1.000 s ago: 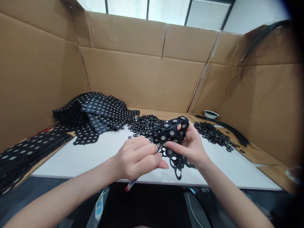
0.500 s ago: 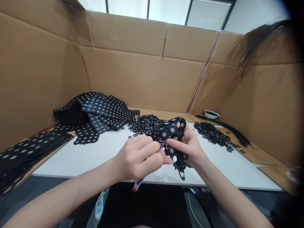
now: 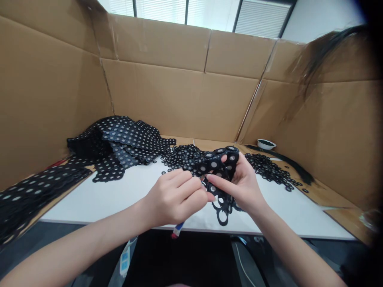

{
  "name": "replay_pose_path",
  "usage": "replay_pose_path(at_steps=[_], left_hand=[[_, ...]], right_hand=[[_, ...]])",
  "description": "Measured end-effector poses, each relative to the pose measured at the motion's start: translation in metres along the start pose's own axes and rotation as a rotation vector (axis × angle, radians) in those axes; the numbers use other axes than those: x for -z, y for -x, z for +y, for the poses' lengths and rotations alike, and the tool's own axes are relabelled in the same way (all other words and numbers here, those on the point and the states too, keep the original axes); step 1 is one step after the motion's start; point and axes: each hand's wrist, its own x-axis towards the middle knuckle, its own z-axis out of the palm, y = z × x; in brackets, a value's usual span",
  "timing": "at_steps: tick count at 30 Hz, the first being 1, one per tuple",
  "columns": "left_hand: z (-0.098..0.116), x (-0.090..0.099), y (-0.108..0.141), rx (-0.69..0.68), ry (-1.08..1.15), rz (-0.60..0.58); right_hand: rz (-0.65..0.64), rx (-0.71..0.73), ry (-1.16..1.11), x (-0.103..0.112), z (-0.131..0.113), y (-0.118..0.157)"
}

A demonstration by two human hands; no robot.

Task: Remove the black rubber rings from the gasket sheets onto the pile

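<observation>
My left hand (image 3: 178, 198) is closed around a slim tool with a blue-and-white shaft and a red end (image 3: 177, 231), which sticks out below the fist. The tool's front end meets the black ring mesh (image 3: 214, 164) beside my right thumb; its tip is too small to make out. Pinched and bunched in my right hand (image 3: 243, 181) is that mesh, made of joined black rings with pale round centres. A few open rings (image 3: 222, 216) dangle from its lower edge over the white tabletop (image 3: 119, 203).
Behind my hands lies a heap of loose black rings (image 3: 185, 156), and another ring pile (image 3: 269, 169) is on the right. Dotted mesh (image 3: 128, 137) is piled at the left. A white bowl (image 3: 266, 144) and a dark strand bundle (image 3: 295, 165) lie near the cardboard wall (image 3: 167, 99).
The bunched mesh has turned a little in my right hand, and its dangling rings hang more openly, slightly further left. The tool's red end has shifted slightly right and up.
</observation>
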Motion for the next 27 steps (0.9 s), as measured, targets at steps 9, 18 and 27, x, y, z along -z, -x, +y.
replay_pose_path(at_steps=[9,18,27], left_hand=[[0.003,-0.007,-0.005,0.085,-0.081,-0.051],[0.002,-0.009,-0.007,0.106,-0.072,-0.085],[-0.006,-0.004,0.000,0.289,0.360,-0.010]], right_hand=[[0.041,0.064,0.094,-0.004,0.000,-0.001],[0.063,0.161,0.266,-0.006,0.003,0.004],[0.051,-0.011,0.174,0.003,0.004,0.000]])
